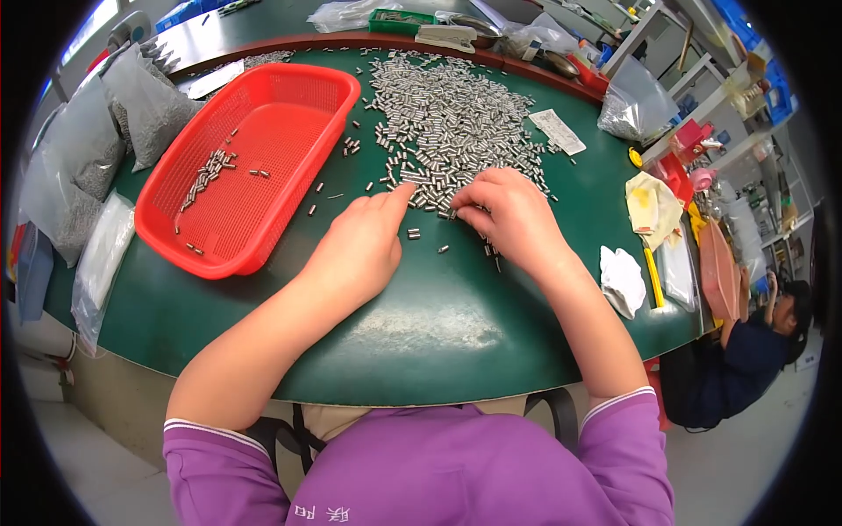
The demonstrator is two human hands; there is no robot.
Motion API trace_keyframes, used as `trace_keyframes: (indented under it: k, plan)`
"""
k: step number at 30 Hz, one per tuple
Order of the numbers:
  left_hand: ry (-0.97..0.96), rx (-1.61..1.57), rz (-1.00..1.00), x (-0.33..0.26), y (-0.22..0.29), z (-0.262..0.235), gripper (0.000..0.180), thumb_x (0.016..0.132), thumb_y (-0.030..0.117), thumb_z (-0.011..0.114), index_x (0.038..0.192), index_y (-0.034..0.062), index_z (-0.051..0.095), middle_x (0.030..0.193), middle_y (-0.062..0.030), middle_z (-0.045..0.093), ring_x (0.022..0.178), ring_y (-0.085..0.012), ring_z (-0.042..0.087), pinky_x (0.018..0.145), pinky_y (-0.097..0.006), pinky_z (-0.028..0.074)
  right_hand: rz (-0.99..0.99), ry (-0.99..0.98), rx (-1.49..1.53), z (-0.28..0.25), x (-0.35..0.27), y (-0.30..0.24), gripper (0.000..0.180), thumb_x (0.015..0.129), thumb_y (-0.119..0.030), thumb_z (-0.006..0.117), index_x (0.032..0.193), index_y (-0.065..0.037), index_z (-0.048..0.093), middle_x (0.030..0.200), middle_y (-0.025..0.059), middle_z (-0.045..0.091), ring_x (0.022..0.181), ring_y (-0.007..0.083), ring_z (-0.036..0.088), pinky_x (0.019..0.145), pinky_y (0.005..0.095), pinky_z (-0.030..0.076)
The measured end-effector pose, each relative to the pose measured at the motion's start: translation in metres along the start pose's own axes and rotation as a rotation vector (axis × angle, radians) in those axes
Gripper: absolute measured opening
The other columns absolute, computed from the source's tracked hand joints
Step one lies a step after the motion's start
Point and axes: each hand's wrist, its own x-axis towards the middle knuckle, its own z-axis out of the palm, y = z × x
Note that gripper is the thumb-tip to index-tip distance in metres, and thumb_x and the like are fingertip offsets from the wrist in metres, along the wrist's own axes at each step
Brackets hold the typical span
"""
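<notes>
A broad pile of small silvery metal cylinders [447, 123] lies on the green table. At its near left edge my left hand [361, 241] rests back upward, its forefinger stretched out to touch the cylinders; its other fingers are partly hidden. My right hand [509, 215] is at the near edge of the pile, thumb and forefinger pinched together at a small metal cylinder [453, 213]. A few loose cylinders [414, 234] lie between the hands, and a few more sit partly under the right hand. Left of my left hand stands a red plastic basket [289, 114] with some cylinders inside.
Clear bags [70, 167] of small parts line the left side. A white paper slip [558, 131] lies beside the pile. On the right are a crumpled white cloth [621, 280], a yellow-handled tool [653, 276] and another bag [636, 101]. A seated person [737, 368] is at far right.
</notes>
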Motion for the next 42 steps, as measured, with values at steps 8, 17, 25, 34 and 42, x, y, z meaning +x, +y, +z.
trace_keyframes:
  k: [8,17,25,34,42]
  plan:
    - [-0.109,-0.193,-0.058,-0.01,0.023,-0.005,0.07,0.083,-0.001,0.065,0.147,0.0058,0.038,0.098,-0.0124,0.059,0.092,-0.029,0.062,0.082,-0.039,0.052,-0.01,-0.086,-0.095,0.011,0.022,0.006,0.011,0.079,-0.014,0.073,0.087,-0.008,0.073,0.083,0.0084,0.068,0.088,0.0299,0.063,0.081,0.0418,0.052]
    - [-0.05,-0.192,-0.024,-0.006,0.014,0.002,0.07,0.082,-0.002,0.066,0.147,0.0071,0.04,0.1,-0.0121,0.06,0.092,-0.0282,0.062,0.082,-0.039,0.052,0.035,-0.145,-0.071,0.012,0.026,-0.006,0.011,0.076,-0.01,0.07,0.084,-0.004,0.072,0.081,0.0129,0.069,0.083,0.0329,0.066,0.078,0.0437,0.053]
    - [-0.099,-0.179,-0.033,-0.007,0.016,-0.002,0.071,0.08,-0.004,0.064,0.146,0.0057,0.04,0.095,-0.0104,0.059,0.094,-0.0279,0.06,0.082,-0.039,0.051,0.017,-0.177,-0.048,0.017,0.03,-0.004,0.01,0.075,-0.009,0.068,0.081,-0.002,0.068,0.081,0.0139,0.068,0.082,0.034,0.066,0.075,0.045,0.053]
    - [-0.104,-0.154,-0.041,-0.006,0.016,-0.002,0.07,0.08,-0.003,0.064,0.145,0.0055,0.041,0.092,-0.0095,0.059,0.092,-0.0274,0.06,0.08,-0.039,0.051,-0.083,-0.207,0.002,0.017,0.027,0.006,0.015,0.073,-0.007,0.068,0.086,-0.003,0.062,0.082,0.0134,0.066,0.083,0.0346,0.064,0.076,0.0449,0.052]
    - [-0.174,-0.203,-0.092,-0.002,0.022,-0.009,0.071,0.08,-0.002,0.065,0.147,0.0062,0.04,0.094,-0.0097,0.059,0.091,-0.0257,0.06,0.08,-0.037,0.051,0.053,-0.192,0.2,0.002,0.022,-0.003,0.019,0.075,-0.005,0.067,0.093,-0.005,0.061,0.083,0.012,0.067,0.083,0.0331,0.065,0.075,0.0425,0.053]
